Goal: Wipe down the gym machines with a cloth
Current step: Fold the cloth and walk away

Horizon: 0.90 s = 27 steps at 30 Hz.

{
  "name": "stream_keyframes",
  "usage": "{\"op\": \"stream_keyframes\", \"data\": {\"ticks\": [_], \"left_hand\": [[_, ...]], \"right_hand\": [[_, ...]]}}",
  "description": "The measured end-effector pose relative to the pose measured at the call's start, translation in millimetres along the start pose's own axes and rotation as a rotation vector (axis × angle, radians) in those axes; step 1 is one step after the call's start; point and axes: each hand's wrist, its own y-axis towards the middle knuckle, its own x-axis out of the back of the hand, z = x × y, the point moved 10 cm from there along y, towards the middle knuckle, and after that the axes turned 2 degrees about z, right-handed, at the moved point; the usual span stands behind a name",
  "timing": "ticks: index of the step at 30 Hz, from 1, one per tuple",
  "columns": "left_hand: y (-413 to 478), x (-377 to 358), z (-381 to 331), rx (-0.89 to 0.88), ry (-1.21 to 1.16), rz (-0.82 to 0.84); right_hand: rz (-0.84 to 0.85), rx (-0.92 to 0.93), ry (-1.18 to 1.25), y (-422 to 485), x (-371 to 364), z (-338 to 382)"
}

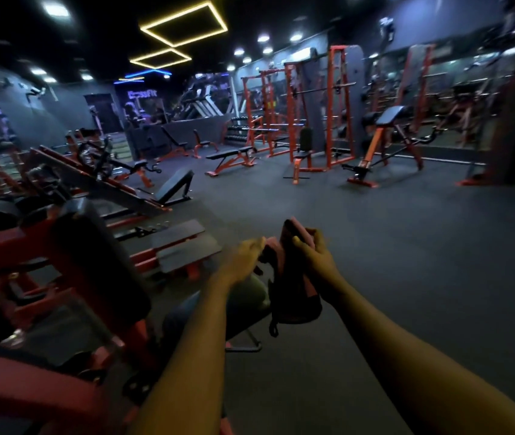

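Right hand (312, 255) curling fingers round upper part of cloth (293, 296); left hand (243, 257) pinching cloth's left edge. Both hovering over dark rubber floor (375, 230) in dim gym, neon squares (184, 23) glowing overhead. Cloth hanging between hands, drooping below right wrist, touching no machine. Red-framed machine (61, 262) sitting just left of left forearm. Floor stretching open ahead and right; flat bench (231, 155) and orange racks (312, 105) standing well apart toward far wall.
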Motion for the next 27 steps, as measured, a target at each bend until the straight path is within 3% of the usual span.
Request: {"op": "stream_keyframes", "data": {"ticks": [6, 13, 19, 23, 27], "left_hand": [[12.8, -130.8, -77.3, -0.204, -0.007, 0.141], [29.3, -247.9, -189.6, -0.396, 0.005, 0.149], [50.5, -369.9, -268.7, -0.414, -0.113, 0.368], [59.1, -459.5, -334.6, -0.484, -0.134, 0.557], [73.5, -541.2, -404.8, -0.659, -0.139, 0.679]], "right_hand": [[-0.061, 0.008, -0.079, -29.9, 127.5, 22.3], [-0.193, -0.075, -0.131, -72.2, 278.9, 35.3], [-0.289, -0.093, -0.225, -97.8, 401.4, 53.0], [-0.433, -0.099, -0.342, -114.0, 496.1, 72.6], [-0.679, -0.039, -0.398, -134.3, 594.5, 100.0]]}}
